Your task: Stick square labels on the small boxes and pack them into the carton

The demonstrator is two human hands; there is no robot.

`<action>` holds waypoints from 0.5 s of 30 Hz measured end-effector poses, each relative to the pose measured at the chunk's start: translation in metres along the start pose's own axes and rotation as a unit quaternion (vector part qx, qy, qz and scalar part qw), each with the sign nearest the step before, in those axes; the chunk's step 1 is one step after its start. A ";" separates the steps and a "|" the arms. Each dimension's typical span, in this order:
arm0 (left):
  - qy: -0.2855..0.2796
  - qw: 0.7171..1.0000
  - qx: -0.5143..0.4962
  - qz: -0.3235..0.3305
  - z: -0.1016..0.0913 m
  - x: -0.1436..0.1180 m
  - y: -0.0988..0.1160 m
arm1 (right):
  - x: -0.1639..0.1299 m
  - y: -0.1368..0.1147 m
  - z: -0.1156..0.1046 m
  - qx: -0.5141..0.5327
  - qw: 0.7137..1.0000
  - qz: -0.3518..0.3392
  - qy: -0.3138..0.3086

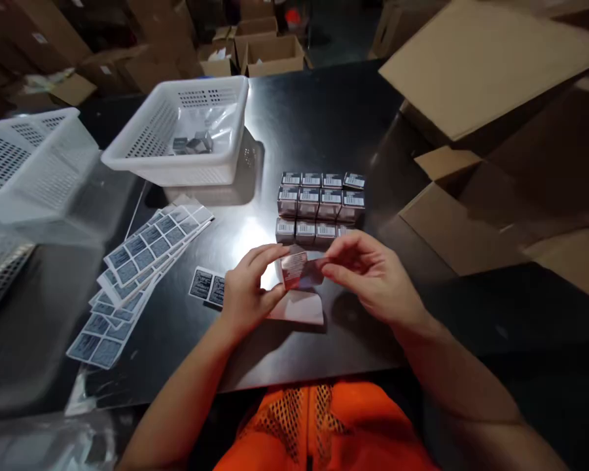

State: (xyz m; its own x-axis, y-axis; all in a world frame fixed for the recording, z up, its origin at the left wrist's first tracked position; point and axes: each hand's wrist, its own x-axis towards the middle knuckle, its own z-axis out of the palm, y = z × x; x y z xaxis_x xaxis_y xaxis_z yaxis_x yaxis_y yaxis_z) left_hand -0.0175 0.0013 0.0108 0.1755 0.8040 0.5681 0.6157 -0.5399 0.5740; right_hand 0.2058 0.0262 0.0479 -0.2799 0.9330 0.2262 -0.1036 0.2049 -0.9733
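My left hand [249, 284] grips a small box [293, 269] with fine printed text, thumb below and fingers above. Close to the box's right side, my right hand [368, 271] is closed in a pinch on a thin, see-through piece that looks like a label [315, 273]. Whether this piece touches the box is hard to tell. Under my hands lies a label strip, its pale blank end [302, 307] curling up on the right and its dark printed labels [207, 286] showing on the left. Just beyond stand rows of similar small boxes [309, 203] with barcodes facing up.
Label sheets [147, 255] lie fanned at left on the metal table [319, 118]. Behind them a white basket [177, 167] holds a few small boxes and clear plastic. Another white basket [44, 163] is at far left. Open cardboard boxes [471, 216] crowd the right side.
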 end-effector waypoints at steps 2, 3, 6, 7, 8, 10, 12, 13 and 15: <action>-0.006 1.000 0.011 -0.001 0.001 -0.001 0.001 | 0.001 0.004 0.003 0.023 0.995 0.096 -0.016; -0.008 1.000 0.013 -0.002 0.002 -0.002 0.001 | 0.001 0.005 0.004 0.031 0.993 0.116 -0.016; -0.020 1.000 0.013 -0.004 0.004 -0.003 0.002 | 0.001 0.008 0.005 0.034 0.988 0.147 -0.012; -0.023 1.000 0.013 -0.005 0.004 -0.003 0.002 | 0.001 0.008 0.005 0.033 0.987 0.157 -0.013; -0.027 1.000 0.012 -0.007 0.004 -0.004 0.002 | 0.000 0.008 0.004 0.033 0.986 0.164 -0.013; -0.032 0.999 0.008 -0.007 0.003 -0.004 0.001 | 0.001 0.007 0.004 0.036 0.985 0.166 -0.009; -0.033 0.999 0.008 -0.005 0.002 -0.005 0.001 | 0.001 0.006 0.003 0.036 0.986 0.163 -0.003; -0.034 0.999 0.010 -0.004 0.001 -0.005 0.001 | 0.001 0.005 0.003 0.034 0.987 0.160 0.000; -0.036 0.999 0.019 -0.006 0.001 -0.005 0.002 | 0.001 0.004 0.004 0.028 0.987 0.156 0.006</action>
State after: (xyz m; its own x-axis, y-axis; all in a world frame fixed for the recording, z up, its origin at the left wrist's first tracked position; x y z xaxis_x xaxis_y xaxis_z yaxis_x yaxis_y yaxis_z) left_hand -0.0165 -0.0031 0.0087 0.2218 0.8272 0.5162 0.6466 -0.5210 0.5572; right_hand 0.2013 0.0272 0.0442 -0.2954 0.9515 -0.0854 -0.0666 -0.1097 -0.9917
